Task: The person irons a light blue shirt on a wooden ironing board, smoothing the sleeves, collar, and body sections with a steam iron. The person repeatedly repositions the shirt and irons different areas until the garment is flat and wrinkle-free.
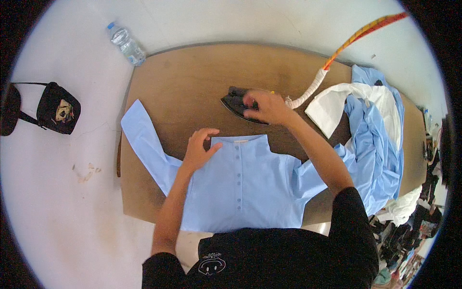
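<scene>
A light blue buttoned shirt (220, 184) lies front up on a brown board-topped table (180, 79), its collar pointing away from me and its sleeves spread to both sides. My left hand (200, 148) is at the collar's left corner, fingers apart and curved, holding nothing. Beyond the collar stands a dark clothes iron (234, 103) with its tip to the left. My right hand (267, 106) is over the iron's handle, slightly blurred; whether its fingers are closed on the handle cannot be told. A wrapped cord (310, 90) leaves the iron's rear.
Crumpled blue garments (375, 151) and a white cloth (334, 104) lie at the table's right. A red and yellow cord (361, 34) runs to the upper right. A plastic bottle (126, 43) is past the far left corner; a black bag (59, 108) is farther left. Clothes are heaped lower right.
</scene>
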Tool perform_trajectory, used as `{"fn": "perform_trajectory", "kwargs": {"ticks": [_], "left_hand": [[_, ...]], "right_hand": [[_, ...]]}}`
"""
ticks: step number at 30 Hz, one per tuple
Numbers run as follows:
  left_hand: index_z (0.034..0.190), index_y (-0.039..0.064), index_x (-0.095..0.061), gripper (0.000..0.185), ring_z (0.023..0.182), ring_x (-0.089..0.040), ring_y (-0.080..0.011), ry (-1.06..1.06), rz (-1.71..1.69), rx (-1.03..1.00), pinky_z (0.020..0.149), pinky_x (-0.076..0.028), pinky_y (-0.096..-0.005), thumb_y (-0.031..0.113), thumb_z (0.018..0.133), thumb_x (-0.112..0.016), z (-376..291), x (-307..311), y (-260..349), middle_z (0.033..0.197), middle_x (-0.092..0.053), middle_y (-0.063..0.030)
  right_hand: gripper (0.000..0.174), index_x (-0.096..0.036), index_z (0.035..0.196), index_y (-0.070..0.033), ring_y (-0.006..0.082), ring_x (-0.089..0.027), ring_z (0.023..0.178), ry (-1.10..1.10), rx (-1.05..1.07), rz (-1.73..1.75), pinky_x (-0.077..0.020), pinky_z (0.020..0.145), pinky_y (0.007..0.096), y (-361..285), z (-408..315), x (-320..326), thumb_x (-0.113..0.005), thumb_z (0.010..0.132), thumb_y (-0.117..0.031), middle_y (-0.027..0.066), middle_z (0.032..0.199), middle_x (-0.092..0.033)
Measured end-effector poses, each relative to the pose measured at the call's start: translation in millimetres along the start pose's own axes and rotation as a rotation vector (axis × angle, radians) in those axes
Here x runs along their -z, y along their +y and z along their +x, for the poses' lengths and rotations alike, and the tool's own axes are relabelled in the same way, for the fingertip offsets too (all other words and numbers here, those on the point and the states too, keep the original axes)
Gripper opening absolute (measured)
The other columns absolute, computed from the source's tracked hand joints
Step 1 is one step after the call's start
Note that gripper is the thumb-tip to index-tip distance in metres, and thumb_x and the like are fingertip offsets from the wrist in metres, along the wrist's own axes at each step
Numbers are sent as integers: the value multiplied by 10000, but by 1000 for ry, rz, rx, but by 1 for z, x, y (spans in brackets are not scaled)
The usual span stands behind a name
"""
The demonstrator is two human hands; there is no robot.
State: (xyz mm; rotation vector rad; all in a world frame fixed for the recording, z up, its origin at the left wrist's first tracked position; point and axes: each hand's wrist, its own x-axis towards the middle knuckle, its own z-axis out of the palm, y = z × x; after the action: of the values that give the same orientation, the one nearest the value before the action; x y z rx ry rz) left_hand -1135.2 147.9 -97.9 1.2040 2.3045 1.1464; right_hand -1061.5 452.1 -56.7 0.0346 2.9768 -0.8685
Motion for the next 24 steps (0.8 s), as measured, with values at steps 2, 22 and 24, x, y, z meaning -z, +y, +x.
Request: {"fn": "perform_trajectory", "kwargs": {"ticks": [2,22,24], "left_hand": [[1163,119,-633,403,886,-594,-238,132,-20,-1,888,-430,-397,265,807,-752,-29,-13,14,1134,-643,-73],[1457,102,-415,672,1409,-345,-300,-144,405,-199,1132,-217,-578,451,909,-589,-202,-116,65,1540,-363,-115],[1410,77,-472,589,1354,-421,-300,-122,127,-98,1119,-279,-517,409,935,-575,-186,-92,59,1465,-458,-133]], "right_hand": [[539,-624,1195,-106,350,-620,1058,157,-37,-188,-511,858,465,-2,30,3,-711,814,-477,158,1106,-666],[694,-659,905,109,457,-654,927,223,-250,-53,-522,828,503,-99,-6,-79,-658,822,-581,311,935,-665],[680,-668,925,74,473,-645,923,315,-312,5,-516,822,507,-108,-23,-77,-668,806,-596,315,931,-660]]}}
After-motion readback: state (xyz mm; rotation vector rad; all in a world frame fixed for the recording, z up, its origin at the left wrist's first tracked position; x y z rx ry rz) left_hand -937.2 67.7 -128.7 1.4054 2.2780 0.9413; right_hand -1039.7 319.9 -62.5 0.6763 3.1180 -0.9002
